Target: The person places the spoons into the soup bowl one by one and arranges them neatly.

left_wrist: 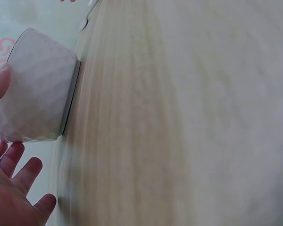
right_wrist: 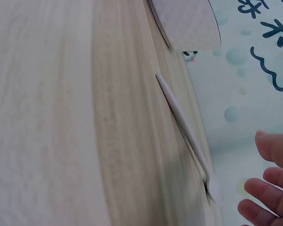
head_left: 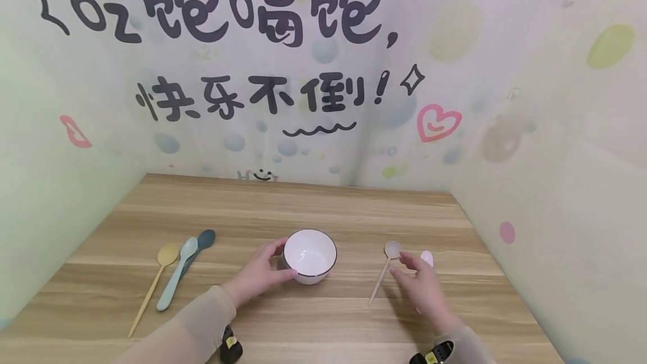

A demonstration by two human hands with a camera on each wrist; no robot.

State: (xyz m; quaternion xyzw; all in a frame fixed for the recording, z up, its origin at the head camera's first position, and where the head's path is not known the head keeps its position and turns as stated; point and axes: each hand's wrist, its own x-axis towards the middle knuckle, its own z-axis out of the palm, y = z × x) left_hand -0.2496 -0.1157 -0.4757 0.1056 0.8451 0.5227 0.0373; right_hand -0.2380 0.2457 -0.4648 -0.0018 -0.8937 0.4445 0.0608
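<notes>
My left hand (head_left: 260,271) holds a white bowl (head_left: 309,254) with a dark rim at its left side, its thumb at the near rim and its fingers at the far left. The left wrist view shows the bowl's faceted outer wall (left_wrist: 37,89) between thumb and fingertips. My right hand (head_left: 422,285) hovers with relaxed fingers just right of a greyish-beige spoon (head_left: 392,250), whose thin handle points towards me. That spoon lies on the table apart from the hand in the right wrist view. A pink spoon (head_left: 427,258) is mostly hidden behind the right hand.
At the left of the wooden table (head_left: 303,330) lie a yellow spoon (head_left: 168,254), a light blue spoon (head_left: 188,248) and a dark teal spoon (head_left: 206,239), the last partly under the light blue one. Walls stand at the table's back and both sides.
</notes>
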